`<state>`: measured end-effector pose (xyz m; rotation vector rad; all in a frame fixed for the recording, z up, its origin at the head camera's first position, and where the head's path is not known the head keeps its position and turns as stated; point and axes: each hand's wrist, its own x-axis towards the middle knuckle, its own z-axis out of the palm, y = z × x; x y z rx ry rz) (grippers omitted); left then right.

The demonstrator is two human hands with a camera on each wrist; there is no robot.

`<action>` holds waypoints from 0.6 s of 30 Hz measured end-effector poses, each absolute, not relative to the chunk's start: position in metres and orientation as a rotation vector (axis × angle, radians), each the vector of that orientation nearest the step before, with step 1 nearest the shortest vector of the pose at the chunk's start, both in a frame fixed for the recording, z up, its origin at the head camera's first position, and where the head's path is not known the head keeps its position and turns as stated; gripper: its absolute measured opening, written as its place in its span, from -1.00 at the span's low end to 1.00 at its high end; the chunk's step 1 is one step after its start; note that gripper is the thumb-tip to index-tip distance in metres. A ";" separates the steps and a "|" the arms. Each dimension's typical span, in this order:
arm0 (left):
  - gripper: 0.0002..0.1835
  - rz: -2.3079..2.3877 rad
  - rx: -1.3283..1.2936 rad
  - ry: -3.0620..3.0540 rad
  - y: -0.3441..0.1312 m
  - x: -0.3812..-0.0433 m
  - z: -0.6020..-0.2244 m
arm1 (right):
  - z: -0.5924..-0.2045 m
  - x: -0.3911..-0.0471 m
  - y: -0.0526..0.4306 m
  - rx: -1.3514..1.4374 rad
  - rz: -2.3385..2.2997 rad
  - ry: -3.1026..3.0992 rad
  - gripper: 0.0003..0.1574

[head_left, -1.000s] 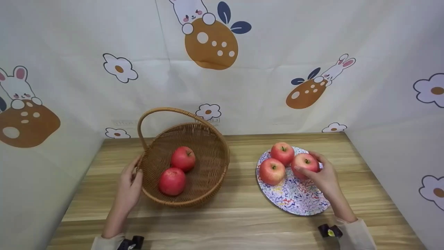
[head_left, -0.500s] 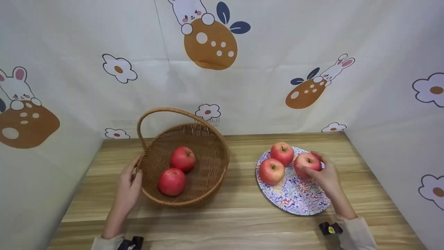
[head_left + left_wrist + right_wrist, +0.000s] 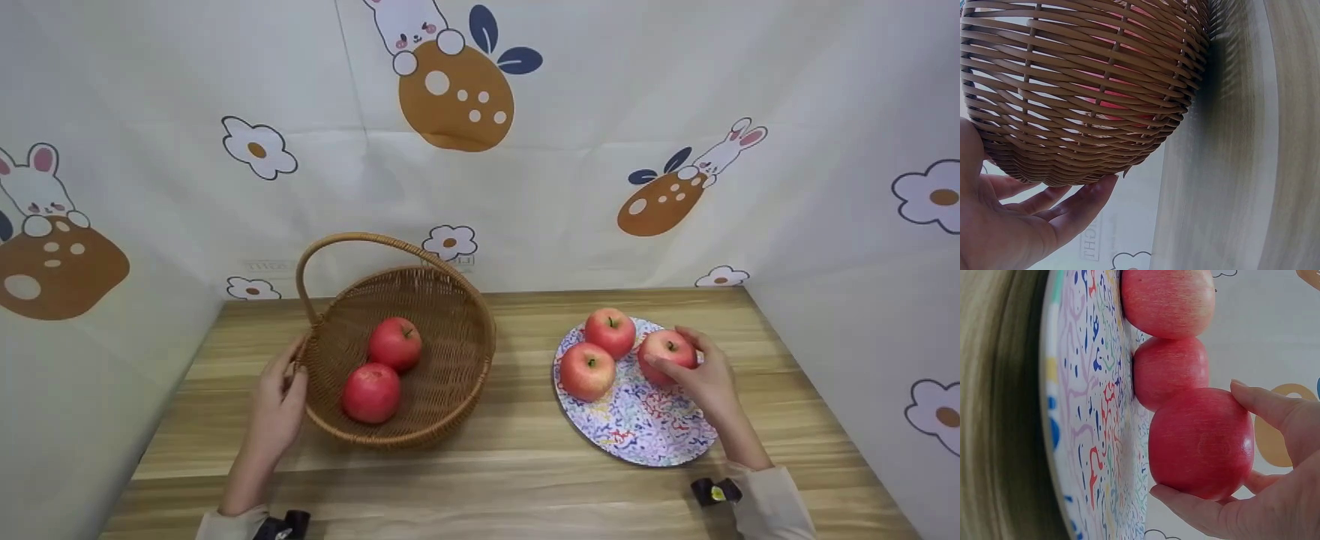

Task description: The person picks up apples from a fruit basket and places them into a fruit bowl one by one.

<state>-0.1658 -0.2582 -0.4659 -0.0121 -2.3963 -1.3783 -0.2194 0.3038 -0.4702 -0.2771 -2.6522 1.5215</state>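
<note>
- We see the right hand gripping an apple between thumb and fingers, over the plate's right side; whether that apple's base touches the plate, we cannot tell.
- To its left we find a nearer apple and a farther apple on the plate, seemingly touching each other, with a narrow gap between them and the held one.
- We can follow the squiggle-patterned plate uncovered out to its near rim.
- We see the left hand holding the wicker basket by its left side, thumb and fingers against the outer wall.
- Inside the basket, left of its middle, we count two red apples; woven floor shows to their right, and the hoop handle arches above.
- Between basket and plate we see a strip of wood-grain tabletop, broadening toward the near side.
- At the table's far edge we see a printed backdrop.
</note>
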 end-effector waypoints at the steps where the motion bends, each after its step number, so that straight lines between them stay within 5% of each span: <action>1: -0.47 -1.377 -0.011 -2.399 -0.258 -0.166 -0.466 | -0.471 -0.220 0.304 -0.272 1.514 -2.653 -0.01; 18: -0.46 -1.367 0.007 -2.402 -0.258 -0.166 -0.467 | -0.475 -0.234 0.310 -0.258 1.509 -2.667 0.02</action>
